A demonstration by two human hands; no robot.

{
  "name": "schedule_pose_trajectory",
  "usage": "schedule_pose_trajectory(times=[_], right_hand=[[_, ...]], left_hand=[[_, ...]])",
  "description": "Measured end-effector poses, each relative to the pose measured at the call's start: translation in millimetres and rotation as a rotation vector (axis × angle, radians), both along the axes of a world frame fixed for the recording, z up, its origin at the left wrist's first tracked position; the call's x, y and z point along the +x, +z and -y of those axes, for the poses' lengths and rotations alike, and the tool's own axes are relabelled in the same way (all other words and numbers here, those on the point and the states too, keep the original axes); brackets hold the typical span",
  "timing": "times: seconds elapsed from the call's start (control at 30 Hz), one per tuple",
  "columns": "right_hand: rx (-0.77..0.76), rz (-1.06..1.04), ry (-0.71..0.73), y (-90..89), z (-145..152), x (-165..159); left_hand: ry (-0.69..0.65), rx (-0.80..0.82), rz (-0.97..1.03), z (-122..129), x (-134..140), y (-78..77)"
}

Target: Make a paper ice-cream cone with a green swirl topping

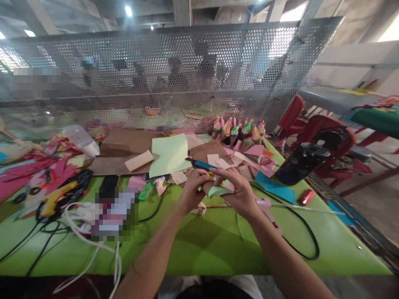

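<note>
Over the middle of the green tabletop [215, 249], my two hands meet around a small paper cone with a brown body and a fan of light green paper [220, 191]. My left hand [193, 190] is closed with its fingertips on the brown side. From the other side, my right hand [240, 189] curls its thumb and fingers round the green part. Just beyond the hands lie a blue-handled cutter [204, 165] and scraps of brown and cream paper. A light green sheet [169, 154] rests farther back. Beside my right wrist is a pink glue gun [270, 215].
Several paper ice-cream cones [240, 132] stand at the back right. A dark bottle [302, 163] and a red cylinder [307, 197] are on the right. A yellow glue gun [59, 198], white cables [116, 261] and pink scraps lie left. A perforated metal screen [149, 79] rises behind.
</note>
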State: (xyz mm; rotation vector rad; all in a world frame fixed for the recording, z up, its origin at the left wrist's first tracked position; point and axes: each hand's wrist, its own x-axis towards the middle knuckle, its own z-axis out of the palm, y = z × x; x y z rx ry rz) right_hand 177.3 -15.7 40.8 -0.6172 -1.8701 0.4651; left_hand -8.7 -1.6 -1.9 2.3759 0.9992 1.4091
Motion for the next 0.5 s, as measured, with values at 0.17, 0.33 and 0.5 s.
schedule_pose_trajectory(times=[0.17, 0.33, 0.5], right_hand=[[0.012, -0.003, -0.008, -1.6, -2.2, -0.1], [0.028, 0.001, -0.067, -1.1, -2.0, -0.7], [0.029, -0.011, -0.055, -2.2, -5.1, -1.1]], left_hand=[[-0.001, 0.015, 0.013, 0.7, 0.1, 1.0], [-0.001, -0.024, 0.020, 0.7, -0.2, 0.8], [-0.003, -0.040, 0.043, -2.8, -1.7, -3.8]])
